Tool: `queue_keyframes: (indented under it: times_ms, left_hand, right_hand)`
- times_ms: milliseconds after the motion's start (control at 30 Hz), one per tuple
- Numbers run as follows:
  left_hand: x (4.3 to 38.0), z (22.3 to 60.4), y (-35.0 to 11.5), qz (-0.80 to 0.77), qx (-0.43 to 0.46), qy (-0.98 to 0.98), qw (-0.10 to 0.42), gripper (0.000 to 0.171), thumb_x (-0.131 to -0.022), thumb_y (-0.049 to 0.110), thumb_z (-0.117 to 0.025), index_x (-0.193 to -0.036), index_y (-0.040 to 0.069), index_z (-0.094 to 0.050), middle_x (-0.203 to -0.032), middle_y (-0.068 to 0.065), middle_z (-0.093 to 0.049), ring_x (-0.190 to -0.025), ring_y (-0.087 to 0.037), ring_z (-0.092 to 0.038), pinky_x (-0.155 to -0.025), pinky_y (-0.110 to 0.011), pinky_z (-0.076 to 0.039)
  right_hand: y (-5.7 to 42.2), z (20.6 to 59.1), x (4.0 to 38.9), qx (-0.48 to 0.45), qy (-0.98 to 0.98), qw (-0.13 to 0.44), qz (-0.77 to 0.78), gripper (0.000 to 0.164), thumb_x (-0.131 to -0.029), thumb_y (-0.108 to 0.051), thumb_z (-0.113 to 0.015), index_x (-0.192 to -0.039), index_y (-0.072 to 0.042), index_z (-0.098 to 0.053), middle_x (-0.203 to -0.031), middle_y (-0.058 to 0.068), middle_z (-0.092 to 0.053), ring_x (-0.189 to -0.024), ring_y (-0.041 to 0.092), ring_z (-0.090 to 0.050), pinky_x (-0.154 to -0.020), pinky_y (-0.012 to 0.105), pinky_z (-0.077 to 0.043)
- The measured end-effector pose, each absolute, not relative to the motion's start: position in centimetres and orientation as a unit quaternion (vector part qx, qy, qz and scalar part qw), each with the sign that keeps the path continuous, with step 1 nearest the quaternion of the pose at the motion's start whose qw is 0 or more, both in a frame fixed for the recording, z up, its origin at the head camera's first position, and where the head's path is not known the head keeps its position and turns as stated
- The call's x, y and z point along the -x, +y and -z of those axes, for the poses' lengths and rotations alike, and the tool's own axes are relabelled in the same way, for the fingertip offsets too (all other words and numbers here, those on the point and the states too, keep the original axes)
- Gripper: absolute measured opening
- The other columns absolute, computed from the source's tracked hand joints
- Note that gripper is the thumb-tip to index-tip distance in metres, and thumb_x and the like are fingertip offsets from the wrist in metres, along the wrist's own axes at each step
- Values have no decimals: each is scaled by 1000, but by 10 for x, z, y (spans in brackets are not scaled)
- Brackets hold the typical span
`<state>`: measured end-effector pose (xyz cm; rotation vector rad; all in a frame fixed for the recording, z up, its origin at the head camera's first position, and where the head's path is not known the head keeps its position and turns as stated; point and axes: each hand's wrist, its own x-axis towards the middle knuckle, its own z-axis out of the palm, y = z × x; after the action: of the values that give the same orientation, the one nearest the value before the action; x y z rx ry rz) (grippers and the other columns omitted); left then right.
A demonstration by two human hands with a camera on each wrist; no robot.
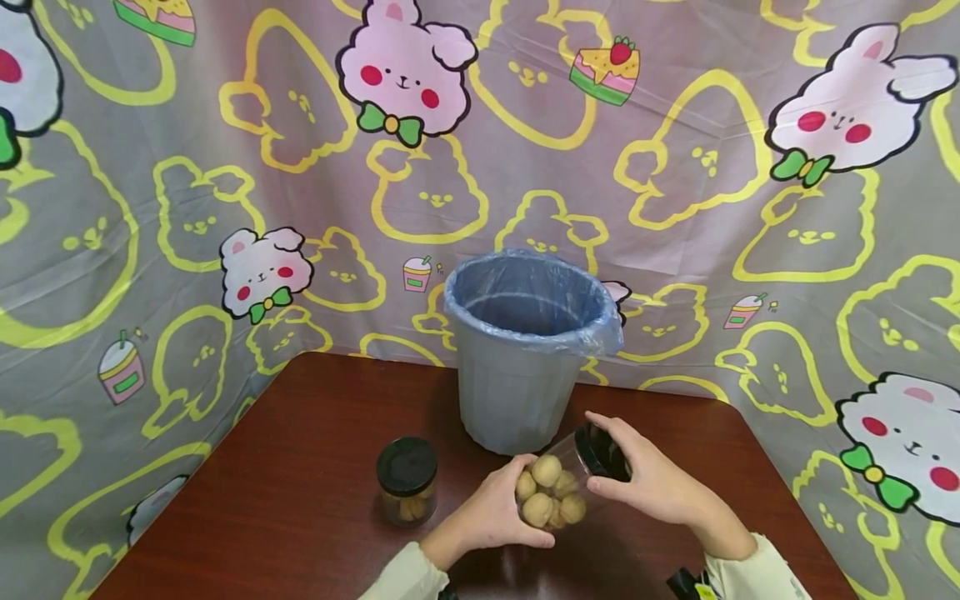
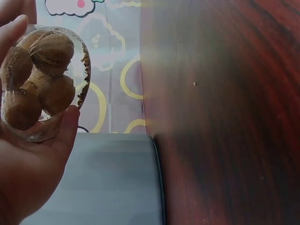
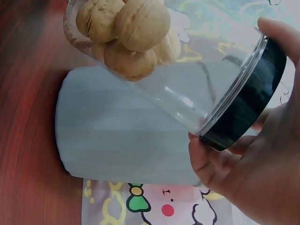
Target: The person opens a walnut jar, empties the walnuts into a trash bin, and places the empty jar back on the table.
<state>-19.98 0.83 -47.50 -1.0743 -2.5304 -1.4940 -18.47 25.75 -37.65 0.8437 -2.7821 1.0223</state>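
Observation:
A clear jar [image 3: 173, 101] with several walnuts [image 1: 546, 472] in its bottom end is held tilted above the table, its lid end up and to the right. My left hand [image 1: 498, 508] grips the jar round its bottom; the left wrist view shows the walnuts [image 2: 51, 51] through the base, with brown crumbs along the rim. My right hand [image 1: 652, 471] holds the black lid [image 3: 248, 98] between thumb and fingers. In the right wrist view the lid sits on the jar's mouth; whether it is screwed tight cannot be told.
A second jar [image 1: 408, 507] with a black lid and walnuts inside stands upright on the dark red-brown table [image 1: 300, 467], left of my hands. Behind them stands a grey bin [image 1: 513, 392] lined with a blue plastic bag [image 1: 592, 333]. A patterned curtain [image 1: 525, 167] surrounds the table.

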Motion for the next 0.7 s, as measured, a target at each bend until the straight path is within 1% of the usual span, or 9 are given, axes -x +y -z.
queue_keyframes:
  times_ms: [133,333,467,600,700]
  left_hand:
    - [200,475,8,480,345,-807,0,89,-61,37,-88,-131,13,-40,-113,6,-54,-98,-4,-54,-83,-23,-46]
    - [200,474,7,483,346,-805,-10,89,-61,37,-88,-132,13,-40,-113,6,-54,-98,-3,-54,-83,-23,-46]
    - [201,476,8,486,344,-803,-9,88,-62,37,-88,-132,13,-40,-114,6,-54,-98,-4,-54,-83,-23,-46]
    - [201,477,10,483,336,-809,3,87,-61,35,-88,-131,13,-41,-114,6,-54,-98,-4,-54,-84,-24,-46]
    - [201,479,12,479,330,-814,13,87,-61,34,-89,-131,14,-41,-114,7,-54,-99,-4,-54,-84,-24,-45]
  right_hand:
    - [260,377,186,-290,-895,30,-338,76,-81,-33,-73,-144,-20,-32,-129,-3,-44,-106,18,-51,-83,33,-47]
    - [263,379,190,-316,-888,42,-332,80,-78,-35,-76,-144,-25,-32,-130,-6,-44,-109,13,-51,-87,33,-46]
    - [264,380,191,-323,-885,46,-331,82,-78,-35,-77,-145,-23,-31,-133,-3,-44,-111,15,-50,-88,34,-45]
    - [261,380,188,-302,-898,55,-316,78,-81,-35,-73,-146,-19,-32,-137,2,-41,-117,19,-45,-90,40,-44]
    - [257,380,185,-272,-914,61,-294,73,-86,-40,-67,-146,-16,-32,-139,4,-40,-122,21,-41,-93,46,-41]
